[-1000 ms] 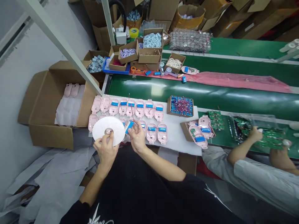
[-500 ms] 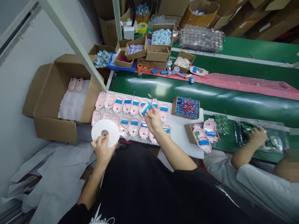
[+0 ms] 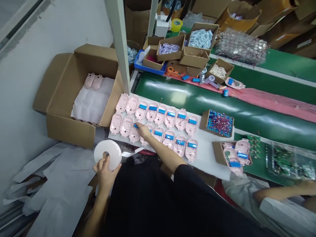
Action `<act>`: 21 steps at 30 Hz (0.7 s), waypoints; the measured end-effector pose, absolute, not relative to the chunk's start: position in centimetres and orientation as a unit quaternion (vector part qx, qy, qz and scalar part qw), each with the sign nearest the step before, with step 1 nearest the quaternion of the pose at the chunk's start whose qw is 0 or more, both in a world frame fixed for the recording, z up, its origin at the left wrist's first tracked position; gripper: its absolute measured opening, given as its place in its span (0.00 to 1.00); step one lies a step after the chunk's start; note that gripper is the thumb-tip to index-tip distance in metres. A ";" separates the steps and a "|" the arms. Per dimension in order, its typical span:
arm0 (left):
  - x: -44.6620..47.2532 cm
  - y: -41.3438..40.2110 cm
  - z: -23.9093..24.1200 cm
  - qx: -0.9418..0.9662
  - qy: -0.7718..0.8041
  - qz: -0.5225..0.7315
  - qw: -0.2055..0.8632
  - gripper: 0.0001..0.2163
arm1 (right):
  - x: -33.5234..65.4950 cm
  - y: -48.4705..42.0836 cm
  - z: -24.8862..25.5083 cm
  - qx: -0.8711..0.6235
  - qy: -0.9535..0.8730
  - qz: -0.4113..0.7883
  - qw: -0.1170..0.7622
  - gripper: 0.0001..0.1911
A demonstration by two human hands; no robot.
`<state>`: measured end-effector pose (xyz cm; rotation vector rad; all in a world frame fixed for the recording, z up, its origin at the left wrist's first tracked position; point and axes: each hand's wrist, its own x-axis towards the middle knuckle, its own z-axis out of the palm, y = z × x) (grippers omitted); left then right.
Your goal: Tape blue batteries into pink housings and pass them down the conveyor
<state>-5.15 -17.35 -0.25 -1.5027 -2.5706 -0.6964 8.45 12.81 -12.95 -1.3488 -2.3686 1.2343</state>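
My left hand (image 3: 105, 171) grips a white tape roll (image 3: 108, 158) near my lap, with a loose strip trailing to the right. My right hand (image 3: 144, 130) reaches over two rows of pink plastic shells (image 3: 170, 118) laid on a white sheet (image 3: 208, 149). Its fingers press a blue battery (image 3: 136, 126) into a shell in the near row. Most shells hold a blue battery; the leftmost few look empty.
A cardboard box (image 3: 74, 95) with pink parts and paper stands at left. A small box of blue batteries with red wires (image 3: 218, 122) sits right of the shells. A green conveyor belt (image 3: 247, 113) runs behind. Another person's arm (image 3: 278, 194) is at lower right, by circuit boards (image 3: 283, 159).
My right hand carried the blue battery from the far row down to a shell in the near row at left. The view has swung left; the tape roll sits lower.
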 end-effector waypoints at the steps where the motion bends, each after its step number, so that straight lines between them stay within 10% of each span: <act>1: -6.1 -17.8 -0.4 -0.487 -0.842 -0.226 0.043 0.24 | 7.9 12.6 -13.4 -0.439 -0.821 0.362 0.027 0.26; 11: -11.3 -17.0 1.7 -0.509 -0.819 -0.264 0.033 0.27 | 5.6 10.8 -11.7 -0.490 -0.795 0.357 -0.003 0.22; 17: -11.6 -14.5 5.4 -0.578 -0.755 -0.310 -0.005 0.30 | 7.1 2.9 -0.2 -0.341 -0.706 0.567 0.252 0.22; 21: -9.8 -13.5 7.8 -0.611 -0.717 -0.323 -0.090 0.30 | 10.2 -2.5 8.0 -0.182 -0.698 0.661 0.206 0.25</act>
